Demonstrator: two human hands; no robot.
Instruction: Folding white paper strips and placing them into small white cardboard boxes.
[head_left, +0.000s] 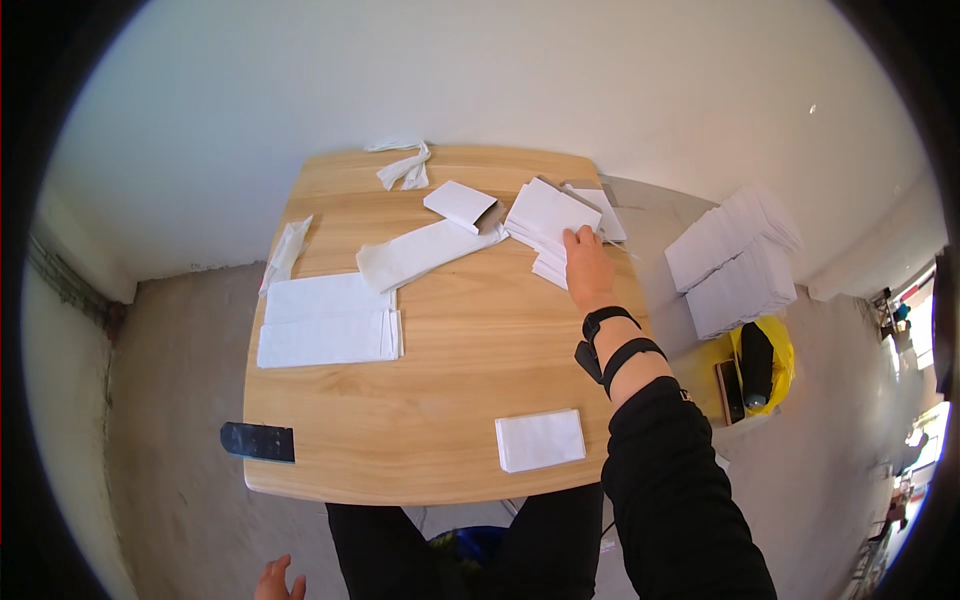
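Observation:
At the far right of the table, my right hand [590,268] is closed on the near right edge of a fanned pile of flat white cartons [548,214]; its fingertips rest on the top one and the thumb is hidden. A black strap circles that wrist. Left of the pile, a white carton [459,203] lies with its dark open end toward the pile, partly over a long white paper sleeve [425,254]. Below the table's near left edge hangs my left hand [278,581], partly in view, holding nothing, its fingers apart.
White sheets [330,325] are stacked at left, beside a crumpled strip [287,252]. Another strip [406,168] lies at the back. A small white stack [540,441] and dark phone-like slab [258,442] sit near the front. Right of the table are paper bundles [735,260] and a yellow bag [783,365].

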